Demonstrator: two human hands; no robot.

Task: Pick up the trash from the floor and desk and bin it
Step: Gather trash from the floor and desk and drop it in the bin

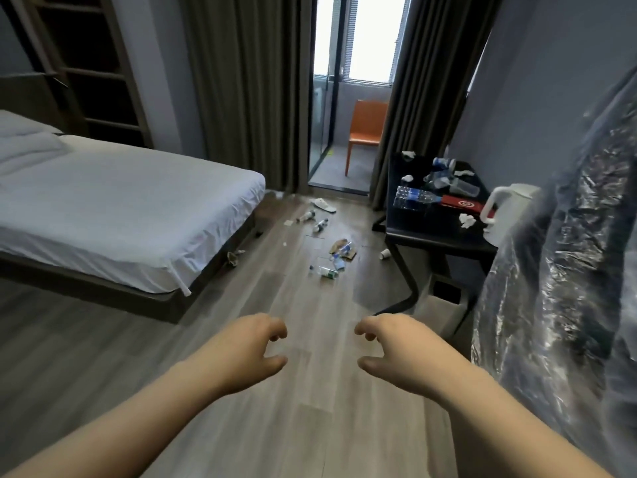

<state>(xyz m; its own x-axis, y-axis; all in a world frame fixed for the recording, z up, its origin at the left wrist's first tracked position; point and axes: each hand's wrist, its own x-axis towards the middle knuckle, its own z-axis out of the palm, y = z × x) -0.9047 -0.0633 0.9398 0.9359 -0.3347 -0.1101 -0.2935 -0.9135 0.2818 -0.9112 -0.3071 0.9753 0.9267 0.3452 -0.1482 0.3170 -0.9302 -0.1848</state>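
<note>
My left hand (pixel 255 350) and right hand (pixel 389 350) hang empty, fingers loosely curled, apart. The nearest bottle (pixel 325 271) lies crosswise on the floor (pixel 310 391) left of the desk (pixel 437 236), straight ahead, well beyond both hands, favouring neither.

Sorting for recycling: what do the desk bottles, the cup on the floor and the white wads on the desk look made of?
Desk bottles: clear glossy plastic, see-through with blue labels. Cup: white and matte, probably paper, too small to be sure. White wads: crumpled tissue or paper, judging by soft matte creases.
</note>
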